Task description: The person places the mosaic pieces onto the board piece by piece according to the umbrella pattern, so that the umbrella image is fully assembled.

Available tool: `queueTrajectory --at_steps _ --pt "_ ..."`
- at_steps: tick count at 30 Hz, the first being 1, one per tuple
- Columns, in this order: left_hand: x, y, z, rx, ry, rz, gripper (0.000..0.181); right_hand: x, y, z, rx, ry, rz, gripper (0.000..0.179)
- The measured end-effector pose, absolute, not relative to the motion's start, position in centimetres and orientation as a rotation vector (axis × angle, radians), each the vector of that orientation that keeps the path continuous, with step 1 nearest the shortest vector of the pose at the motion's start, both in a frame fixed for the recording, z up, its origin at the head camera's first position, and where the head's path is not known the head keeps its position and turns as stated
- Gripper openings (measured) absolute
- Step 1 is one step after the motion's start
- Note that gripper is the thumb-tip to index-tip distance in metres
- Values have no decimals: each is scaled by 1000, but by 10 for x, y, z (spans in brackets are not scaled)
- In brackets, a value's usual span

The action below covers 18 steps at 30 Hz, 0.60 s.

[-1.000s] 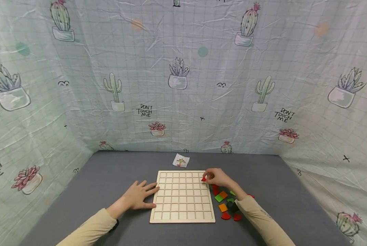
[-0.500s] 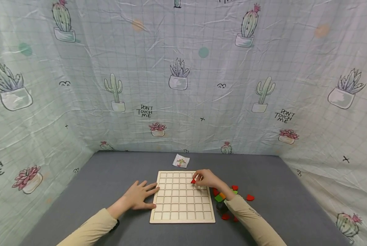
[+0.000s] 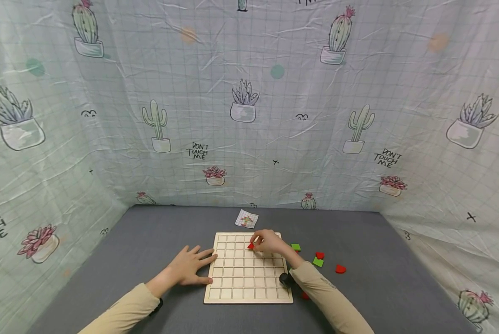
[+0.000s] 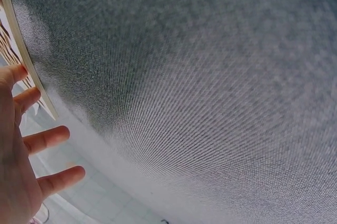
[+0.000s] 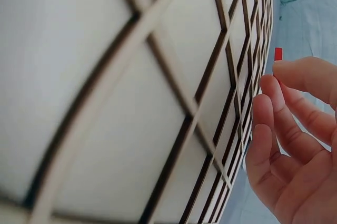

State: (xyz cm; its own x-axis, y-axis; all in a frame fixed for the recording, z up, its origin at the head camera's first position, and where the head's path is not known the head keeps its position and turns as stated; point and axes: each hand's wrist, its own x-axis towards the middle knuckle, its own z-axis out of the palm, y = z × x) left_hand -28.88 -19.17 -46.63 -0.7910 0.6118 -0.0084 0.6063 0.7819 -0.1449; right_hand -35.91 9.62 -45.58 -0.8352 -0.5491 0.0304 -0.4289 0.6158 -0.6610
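A pale wooden grid board (image 3: 237,272) with raised dividers lies flat on the grey table. My left hand (image 3: 187,266) rests at its left side, fingers spread, with fingertips on the edge; in the left wrist view the fingers (image 4: 47,139) are straight. Over the upper part of the board, my right hand (image 3: 268,242) pinches a small red tile (image 3: 251,246) between thumb and fingertips. In the right wrist view that red tile (image 5: 278,54) shows edge-on as a thin strip above the thumb. The grid cells in view hold no tiles.
Right of the board lie loose tiles: a green tile (image 3: 295,247), another green tile (image 3: 318,262), a red tile (image 3: 340,269) and others partly hidden by my right arm. A small printed picture card (image 3: 247,218) lies behind the board. A cactus-print curtain (image 3: 249,153) surrounds the table.
My right hand has moved left across the board's upper rows, carrying the red tile from the right edge toward the middle. The left hand has stayed in place.
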Motion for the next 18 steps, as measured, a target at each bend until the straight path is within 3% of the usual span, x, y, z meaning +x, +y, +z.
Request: queueTrajectory --at_steps 18 --pt "-286 -190 -462 -978 -2985 197 74 -373 86 -462 -617 2537 -1126 23"
